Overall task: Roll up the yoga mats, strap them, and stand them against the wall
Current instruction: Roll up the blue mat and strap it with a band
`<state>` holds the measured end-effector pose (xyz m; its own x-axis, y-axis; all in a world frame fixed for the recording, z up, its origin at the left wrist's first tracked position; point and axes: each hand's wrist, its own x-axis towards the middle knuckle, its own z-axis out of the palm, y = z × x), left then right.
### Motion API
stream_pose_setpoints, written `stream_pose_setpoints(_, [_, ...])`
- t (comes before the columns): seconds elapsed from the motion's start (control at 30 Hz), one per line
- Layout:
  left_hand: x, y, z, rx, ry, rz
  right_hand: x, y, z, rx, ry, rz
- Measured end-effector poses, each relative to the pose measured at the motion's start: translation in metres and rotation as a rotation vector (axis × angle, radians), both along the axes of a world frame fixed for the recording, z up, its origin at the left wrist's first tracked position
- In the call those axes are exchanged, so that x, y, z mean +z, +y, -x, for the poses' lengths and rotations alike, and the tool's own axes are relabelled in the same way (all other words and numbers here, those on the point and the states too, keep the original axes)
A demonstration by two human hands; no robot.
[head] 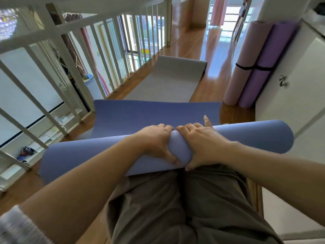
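Observation:
A blue yoga mat lies across my lap as a thick roll, its unrolled end spread flat on the floor ahead. My left hand grips the middle of the roll, fingers curled over the top and thumb underneath. My right hand grips the roll right beside it, its index finger pointing forward. A grey mat lies unrolled farther along the floor. A pink rolled mat and a purple rolled mat stand against the wall at the right, each with a black strap round it.
A white railing runs along the left edge of the narrow wooden floor, with a drop to a lower level behind it. White cabinet doors line the right side. My legs in brown trousers fill the near floor.

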<state>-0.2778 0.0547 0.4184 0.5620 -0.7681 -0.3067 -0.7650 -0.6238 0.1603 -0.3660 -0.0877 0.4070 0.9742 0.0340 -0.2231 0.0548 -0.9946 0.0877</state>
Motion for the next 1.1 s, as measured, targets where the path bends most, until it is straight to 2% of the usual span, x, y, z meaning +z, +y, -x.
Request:
stream_pose_setpoints(0.17, [-0.023, 0.0, 0.031, 0.013, -0.274, -0.1, 0.014, -0.009, -0.021, -0.017, 0.124, -0.081])
stream_pose_setpoints(0.27, [-0.031, 0.001, 0.025, 0.015, -0.354, -0.006, 0.012, -0.011, -0.029, -0.069, 0.163, -0.11])
stream_pose_setpoints(0.33, [-0.029, -0.001, 0.015, 0.001, -0.318, 0.036, 0.004, -0.005, -0.024, -0.092, 0.091, -0.05])
stream_pose_setpoints(0.43, [-0.022, -0.004, 0.001, -0.001, -0.239, 0.03, -0.021, 0.004, -0.005, -0.003, -0.17, 0.107])
stream_pose_setpoints(0.5, [-0.015, -0.009, -0.009, 0.007, -0.181, -0.025, -0.028, 0.0, -0.006, 0.012, -0.237, 0.076])
stream_pose_setpoints(0.6, [-0.009, -0.012, -0.011, 0.059, -0.139, -0.119, -0.017, -0.009, -0.023, 0.027, -0.149, 0.009])
stream_pose_setpoints(0.7, [-0.016, -0.007, 0.007, 0.039, -0.305, -0.148, -0.003, -0.012, -0.03, 0.088, -0.076, 0.034])
stream_pose_setpoints(0.77, [-0.016, -0.004, 0.012, 0.022, -0.351, -0.122, 0.004, -0.012, -0.031, 0.136, -0.056, 0.076])
stream_pose_setpoints(0.97, [0.006, 0.004, 0.022, -0.039, -0.149, -0.179, 0.02, -0.007, -0.022, 0.162, 0.13, 0.03])
stream_pose_setpoints(1.1, [0.009, 0.007, 0.014, -0.014, -0.036, -0.163, 0.018, -0.011, -0.019, 0.082, 0.162, -0.16])
